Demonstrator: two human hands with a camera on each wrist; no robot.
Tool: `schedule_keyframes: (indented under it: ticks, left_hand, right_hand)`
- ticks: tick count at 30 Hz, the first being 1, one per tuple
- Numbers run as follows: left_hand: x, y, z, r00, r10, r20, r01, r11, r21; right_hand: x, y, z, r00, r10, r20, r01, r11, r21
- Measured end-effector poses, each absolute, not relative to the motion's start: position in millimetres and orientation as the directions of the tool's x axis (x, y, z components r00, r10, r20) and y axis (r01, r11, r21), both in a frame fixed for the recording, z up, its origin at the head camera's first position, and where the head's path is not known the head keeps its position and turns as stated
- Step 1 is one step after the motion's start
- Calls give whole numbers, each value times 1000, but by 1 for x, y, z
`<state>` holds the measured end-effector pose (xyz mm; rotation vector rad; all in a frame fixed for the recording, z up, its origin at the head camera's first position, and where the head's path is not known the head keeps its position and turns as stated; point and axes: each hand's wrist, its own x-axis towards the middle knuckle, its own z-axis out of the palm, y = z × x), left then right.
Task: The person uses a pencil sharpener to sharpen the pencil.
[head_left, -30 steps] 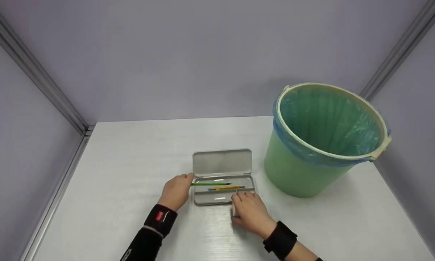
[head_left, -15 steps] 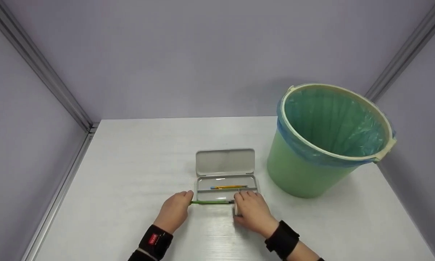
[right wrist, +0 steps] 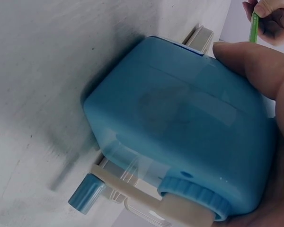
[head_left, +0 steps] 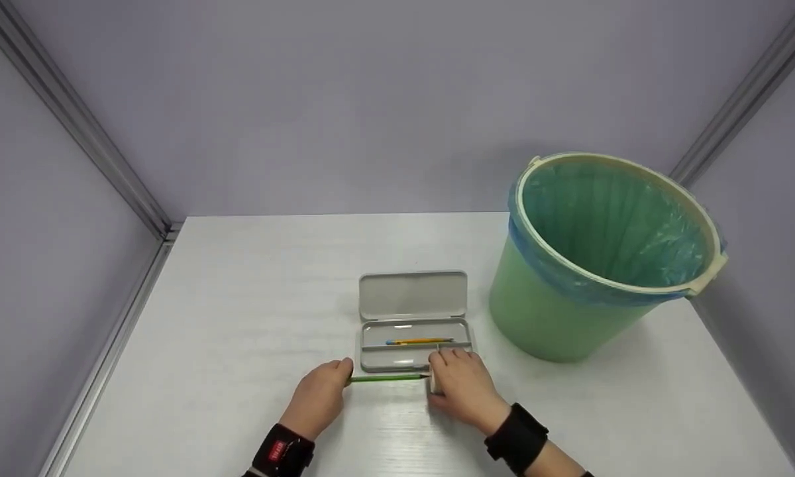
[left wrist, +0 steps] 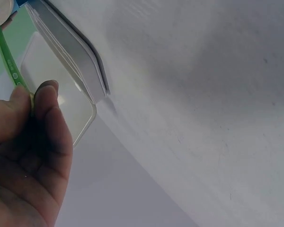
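My left hand [head_left: 320,396] pinches a green pencil [head_left: 385,378] near its left end, between thumb and fingers. The pencil lies level and points right. In the left wrist view its dark tip is at the hole in the pale front face of a crank pencil sharpener [right wrist: 180,113]; how deep it sits, I cannot tell. My right hand [head_left: 467,387] grips the blue sharpener body on the table, largely covering it in the head view. A cream crank [right wrist: 128,187] with a blue knob [right wrist: 86,194] shows in the right wrist view.
Just beyond my hands lies a grey metal pencil case [head_left: 412,296], its lid folded back. A yellow pencil [head_left: 419,341] with a blue end rests inside. A green bin [head_left: 540,311] with a bag liner stands at the right on the white table [head_left: 258,278].
My left hand has brought the green pencil from over the case toward me, down to the sharpener's front. My right hand has stayed on the sharpener. The view has shifted slightly.
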<state>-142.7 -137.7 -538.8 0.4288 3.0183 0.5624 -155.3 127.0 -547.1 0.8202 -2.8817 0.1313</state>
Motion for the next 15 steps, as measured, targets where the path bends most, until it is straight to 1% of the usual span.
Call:
schedule_keyframes:
  ticks: [4,9,15]
  left_hand:
    - [-141,-133,-538,-958,285,16,271,893,358]
    - [-139,-124,-541,-943,324,83,331,870,366]
    - [-139,-117,-546,-934,333,131,358,865,352]
  right_hand:
    - [-155,128,-547,-846,-514,144,-524,850,-47]
    - [-156,128,-548,-847,-513,138,-523,851,-50]
    - [-154,128,-548,-847,-515,133,-524,850,-51]
